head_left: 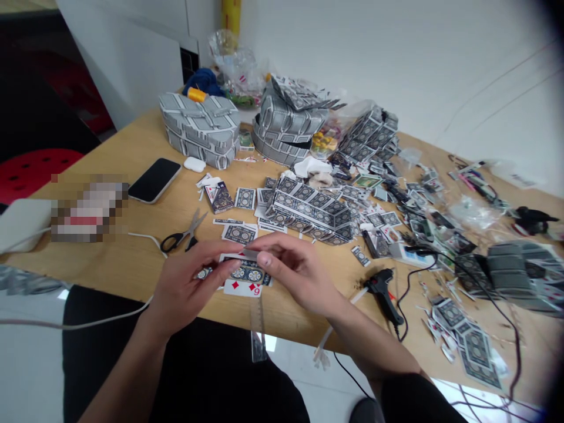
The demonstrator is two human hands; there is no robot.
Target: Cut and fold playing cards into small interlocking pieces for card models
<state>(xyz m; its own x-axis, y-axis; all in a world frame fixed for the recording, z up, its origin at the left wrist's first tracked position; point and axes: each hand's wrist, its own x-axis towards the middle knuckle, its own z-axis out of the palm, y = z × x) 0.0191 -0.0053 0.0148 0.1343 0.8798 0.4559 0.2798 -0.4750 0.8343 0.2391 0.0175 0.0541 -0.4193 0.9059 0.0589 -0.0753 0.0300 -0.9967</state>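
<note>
Between thumb and fingers, my left hand (187, 282) pinches the left end of a playing card (247, 271) with a dark patterned back. My right hand (295, 267) grips the same card's other end, its thumb near the top edge. The card looks bent or folded along its upper side. Just below it shows a face-up red diamond card (242, 288), and whether it is held or lies on the table I cannot tell. A clear ruler (258, 329) juts past the table edge beneath. Beyond my hands lie face-down cards (240, 233) and a box shape built from cards (308, 208).
Black-handled scissors (184, 232) lie left of the cards, near a phone (155, 180) and a white earphone case (194, 164). A black glue gun (384, 296) with its cord rests at right. Grey boxes (200, 126) and scattered card scraps (414, 205) fill the back.
</note>
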